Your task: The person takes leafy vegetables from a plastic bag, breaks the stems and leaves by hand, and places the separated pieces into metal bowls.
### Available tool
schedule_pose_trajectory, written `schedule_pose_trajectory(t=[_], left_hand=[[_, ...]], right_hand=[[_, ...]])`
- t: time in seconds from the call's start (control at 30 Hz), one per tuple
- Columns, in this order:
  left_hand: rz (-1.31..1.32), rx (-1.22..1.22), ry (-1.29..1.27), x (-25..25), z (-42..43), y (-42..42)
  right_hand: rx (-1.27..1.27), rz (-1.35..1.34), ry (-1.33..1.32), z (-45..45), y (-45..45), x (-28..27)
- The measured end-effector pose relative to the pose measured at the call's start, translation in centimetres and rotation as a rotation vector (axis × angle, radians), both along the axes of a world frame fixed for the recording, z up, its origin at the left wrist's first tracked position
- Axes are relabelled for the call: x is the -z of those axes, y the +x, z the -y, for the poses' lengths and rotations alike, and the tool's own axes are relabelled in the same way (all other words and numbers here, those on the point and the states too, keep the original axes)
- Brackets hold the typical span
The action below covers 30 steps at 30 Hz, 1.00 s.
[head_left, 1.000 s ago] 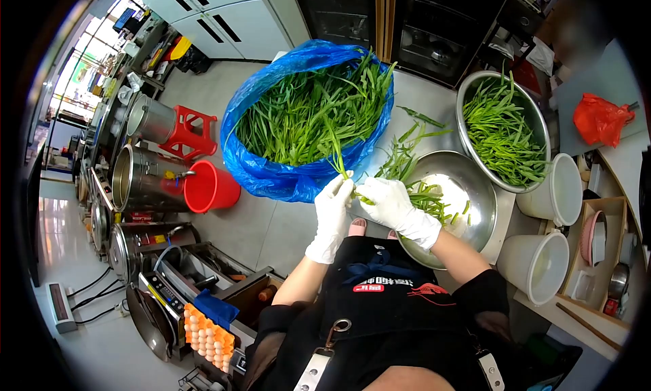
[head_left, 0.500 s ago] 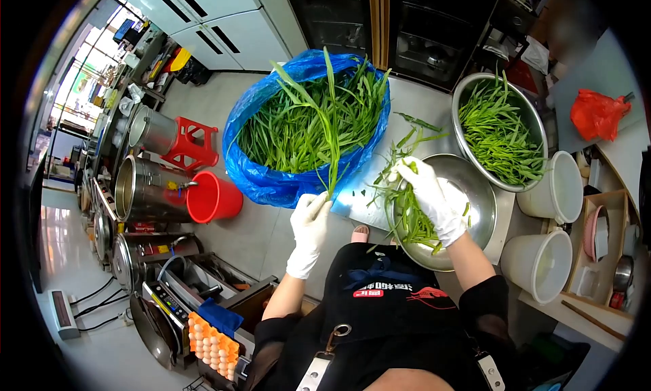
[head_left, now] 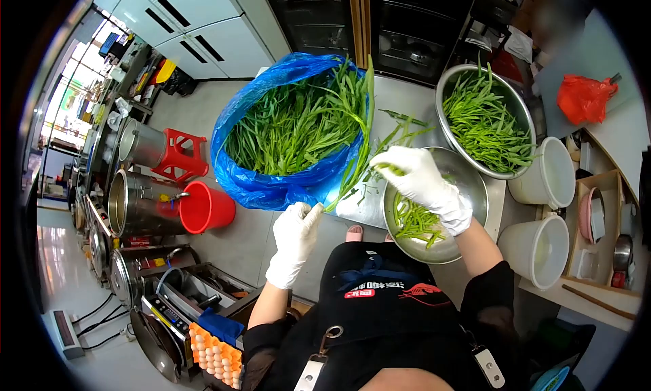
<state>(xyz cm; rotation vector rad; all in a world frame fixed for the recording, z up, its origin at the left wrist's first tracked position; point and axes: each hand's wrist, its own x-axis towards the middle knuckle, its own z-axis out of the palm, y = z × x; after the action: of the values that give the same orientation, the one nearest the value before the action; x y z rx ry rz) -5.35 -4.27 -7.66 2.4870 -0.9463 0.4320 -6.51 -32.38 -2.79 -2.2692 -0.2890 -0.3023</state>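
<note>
White gloves cover both hands. My left hand (head_left: 296, 229) pinches the lower end of a long green leafy stalk (head_left: 359, 143), which leans up and right past the bag. My right hand (head_left: 415, 175) is closed on some green pieces above the left rim of a steel bowl (head_left: 478, 211). Short cut stems (head_left: 415, 223) lie in that bowl. A blue plastic bag (head_left: 254, 194) full of leafy greens (head_left: 298, 123) stands in front of my left hand. Behind the bowl, a larger steel basin (head_left: 444, 123) holds more greens (head_left: 481, 123).
Loose leaves (head_left: 403, 118) lie on the metal table (head_left: 400, 92). At right are two white buckets (head_left: 542, 252) and a red bag (head_left: 584, 99). At left are a red bucket (head_left: 207, 208), a red stool (head_left: 182, 157), steel pots and an egg tray (head_left: 215, 354).
The stalk in my left hand has tipped from upright to the right. My right hand has shifted left, and the leafy bunch beneath it is gone, with short stems showing in the bowl.
</note>
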Motion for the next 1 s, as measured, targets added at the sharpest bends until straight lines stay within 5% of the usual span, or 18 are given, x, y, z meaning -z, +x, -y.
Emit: schedule_pose_trajectory(t=[0.1,0.2,0.4,0.5,0.7,0.77,0.83,0.9,0.97,1.0], left_hand=[[0.059,0.039,0.089,-0.4,-0.2,0.2],[0.135,0.077,0.141,-0.7,-0.7,0.6],[0.207,0.144,0.168,-2.0,-1.0,1.6],[0.182,0.133,0.143,-2.2,-1.0,2.3],[0.059,0.174,0.066,-1.6,0.7,2.9],[0.023,0.169,0.065,-1.5,1.3,3.1],[-0.027,0.145,0.069,-0.9,1.3,3.4],[-0.150,0.138,-0.020,-0.7,1.7,3.5],[-0.243,0.144,-0.094,-0.8,2.9,3.2],[-0.389,0.137,-0.119,-1.0,3.6,3.0]], right_hand=[[-0.097,0.151,-0.460,-0.8,0.1,1.5],[-0.118,0.221,-0.643,-1.3,0.2,2.6],[-0.148,0.174,-0.676,-1.9,-0.1,3.7],[-0.087,0.144,-0.512,-1.4,-0.5,4.2],[0.121,-0.291,0.472,-0.5,0.6,6.2],[0.327,-0.623,0.739,0.7,0.4,5.7],[0.358,-0.525,1.032,2.9,0.6,5.5],[0.468,-0.293,0.736,1.9,-0.3,3.2],[0.279,0.211,0.188,0.3,-0.7,1.9],[0.193,0.200,0.216,-1.0,-1.2,1.5]])
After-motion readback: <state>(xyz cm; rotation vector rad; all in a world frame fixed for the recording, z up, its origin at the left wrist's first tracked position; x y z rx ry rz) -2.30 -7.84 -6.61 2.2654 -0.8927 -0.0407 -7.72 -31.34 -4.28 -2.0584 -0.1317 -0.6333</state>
